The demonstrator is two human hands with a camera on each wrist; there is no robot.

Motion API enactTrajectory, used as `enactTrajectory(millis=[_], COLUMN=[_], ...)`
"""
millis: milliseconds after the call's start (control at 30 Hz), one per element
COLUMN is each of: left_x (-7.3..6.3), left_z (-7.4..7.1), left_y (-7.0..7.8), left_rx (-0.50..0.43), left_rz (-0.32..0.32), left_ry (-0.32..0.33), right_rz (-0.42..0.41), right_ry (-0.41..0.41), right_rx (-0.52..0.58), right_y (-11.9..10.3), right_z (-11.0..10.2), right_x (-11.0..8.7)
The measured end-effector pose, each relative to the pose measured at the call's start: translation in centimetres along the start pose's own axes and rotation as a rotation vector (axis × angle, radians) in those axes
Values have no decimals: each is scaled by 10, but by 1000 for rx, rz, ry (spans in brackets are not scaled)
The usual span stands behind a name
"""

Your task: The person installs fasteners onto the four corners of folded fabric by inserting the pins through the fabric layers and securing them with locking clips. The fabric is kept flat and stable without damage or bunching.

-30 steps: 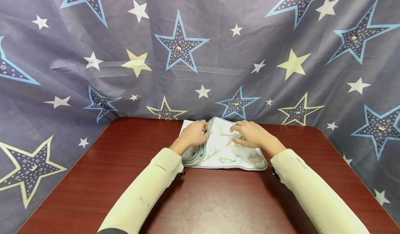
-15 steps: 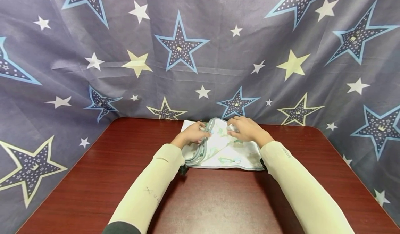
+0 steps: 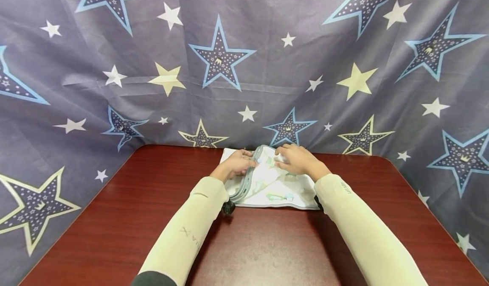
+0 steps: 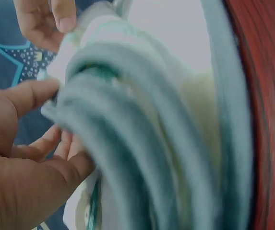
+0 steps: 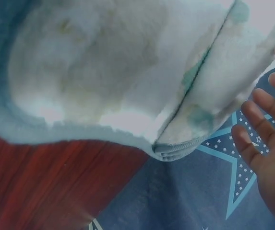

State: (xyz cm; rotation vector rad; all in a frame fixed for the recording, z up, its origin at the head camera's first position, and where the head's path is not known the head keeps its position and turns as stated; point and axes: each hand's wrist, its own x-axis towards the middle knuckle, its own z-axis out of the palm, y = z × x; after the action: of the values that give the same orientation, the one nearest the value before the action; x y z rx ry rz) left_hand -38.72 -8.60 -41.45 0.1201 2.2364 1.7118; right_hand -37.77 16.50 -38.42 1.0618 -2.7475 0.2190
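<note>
A folded white cloth [image 3: 284, 188] with grey-green bound edges and a pale green print lies at the table's far side. My left hand [image 3: 237, 164] is at its left part, where several bound edges are stacked. In the left wrist view, the thumb of the left hand [image 4: 27, 158] lies on one side of these edges [image 4: 113, 105] and the fingers go behind them, pinching the layers. My right hand [image 3: 298, 158] is over the cloth's far right part. The right wrist view has the right hand [image 5: 271, 134] with fingers spread, its fingertips close by the cloth's edge [image 5: 175, 151].
The cloth lies on a dark red wooden table [image 3: 114, 218]. Right behind the table hangs a grey curtain [image 3: 244, 65] with stars. A dark wrist camera [image 3: 228, 207] sits under the left sleeve [image 3: 191, 226].
My right hand has moved a little to the left over the cloth. The left hand has turned slightly, with its thumb on the stacked edges. The cloth has barely shifted.
</note>
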Motion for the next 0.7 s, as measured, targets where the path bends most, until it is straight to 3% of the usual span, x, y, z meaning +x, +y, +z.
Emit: enactTrajectory(millis=[267,433,700], left_x=[2,-1,-11], left_z=[12,18,26], left_y=[1,4,12], left_rx=[110,160,422], left_rz=[164,256,485], left_ry=[105,135,132], right_rz=[24,38,91], right_ry=[-24,-12,16], right_rx=[-4,5,50], right_y=[1,5,9], right_z=[-2,-2,-8], right_x=[-3,-6,-14])
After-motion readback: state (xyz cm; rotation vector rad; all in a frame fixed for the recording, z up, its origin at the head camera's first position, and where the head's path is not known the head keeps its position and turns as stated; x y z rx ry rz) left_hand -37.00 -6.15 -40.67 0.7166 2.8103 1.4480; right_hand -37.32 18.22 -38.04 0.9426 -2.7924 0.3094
